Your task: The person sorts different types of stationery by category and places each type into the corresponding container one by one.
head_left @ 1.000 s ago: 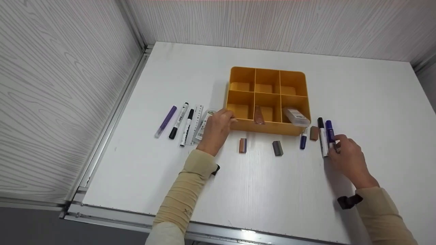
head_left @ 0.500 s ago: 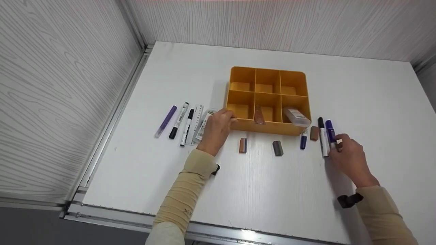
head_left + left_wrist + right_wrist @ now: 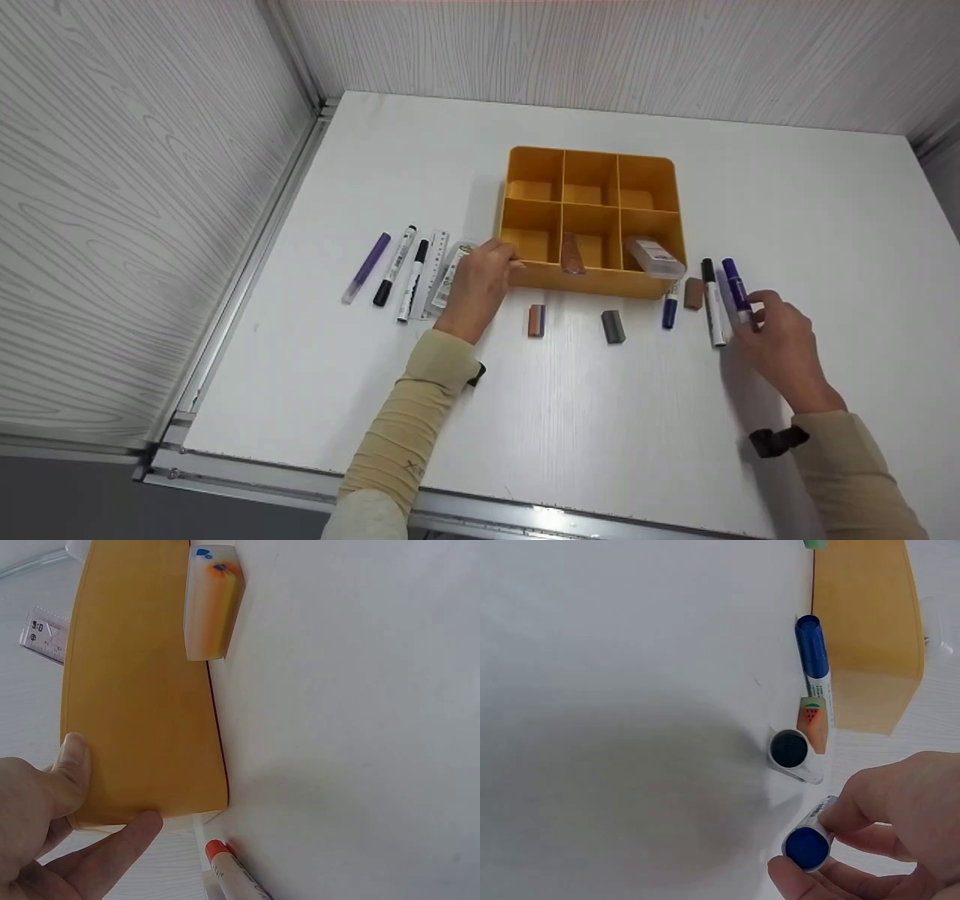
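Since a second ago: your right hand (image 3: 780, 341) has drawn the blue-capped marker (image 3: 736, 289) a little to the right, opening a gap between it and the black-capped marker (image 3: 712, 300); your left hand (image 3: 476, 289) has not shifted.

Right hand: fingers curled, pinching the blue-capped marker at its lower barrel. In the right wrist view the thumb and fingertips (image 3: 855, 821) close round the barrel just behind the blue cap (image 3: 808, 848), which looks raised off the desk (image 3: 600, 420); a grip that far back leaves the cap end free.

Left hand: thumb (image 3: 71, 765) on the upper rim and a finger along the lower edge of the yellow organiser tray (image 3: 525, 281), at its near left corner; a bracing hold that likely keeps the tray from sliding.

Tray, six compartments: brown eraser (image 3: 571, 255) leaning in the near middle one; clear plastic box (image 3: 655, 257) tilted over the near right one.

On the desk, near the tray front: orange-and-blue eraser (image 3: 535, 320), grey eraser (image 3: 613, 327), short blue marker (image 3: 670, 309), small brown eraser (image 3: 694, 293).

On the desk, left of your left hand: purple pen (image 3: 365, 267), two black-capped markers (image 3: 395, 264), clear ruler (image 3: 431, 274).
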Tool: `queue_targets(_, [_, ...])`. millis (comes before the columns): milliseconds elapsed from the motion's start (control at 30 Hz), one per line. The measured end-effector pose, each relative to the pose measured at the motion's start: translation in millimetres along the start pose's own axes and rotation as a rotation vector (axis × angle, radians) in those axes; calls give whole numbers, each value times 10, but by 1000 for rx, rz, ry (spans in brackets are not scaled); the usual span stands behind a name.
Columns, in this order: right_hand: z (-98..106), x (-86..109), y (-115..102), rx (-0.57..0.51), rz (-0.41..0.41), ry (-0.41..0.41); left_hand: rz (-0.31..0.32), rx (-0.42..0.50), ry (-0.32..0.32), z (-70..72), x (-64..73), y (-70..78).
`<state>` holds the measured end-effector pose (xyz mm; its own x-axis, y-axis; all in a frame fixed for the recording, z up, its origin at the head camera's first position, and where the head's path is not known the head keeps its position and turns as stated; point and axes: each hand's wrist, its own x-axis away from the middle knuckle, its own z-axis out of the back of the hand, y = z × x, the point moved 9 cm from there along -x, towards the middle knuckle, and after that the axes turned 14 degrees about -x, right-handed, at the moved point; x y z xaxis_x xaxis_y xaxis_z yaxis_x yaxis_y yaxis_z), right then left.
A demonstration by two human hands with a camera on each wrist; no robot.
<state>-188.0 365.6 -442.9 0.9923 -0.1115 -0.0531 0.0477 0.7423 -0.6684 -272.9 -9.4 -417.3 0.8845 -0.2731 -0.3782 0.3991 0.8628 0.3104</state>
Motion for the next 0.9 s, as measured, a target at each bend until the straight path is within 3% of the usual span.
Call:
queue_targets(267, [138, 11, -249, -4, 130, 79, 6, 4, -2, 3, -1, -3])
queue_targets(900, [304, 21, -806, -32, 303, 147, 1, 13, 26, 13, 10, -12])
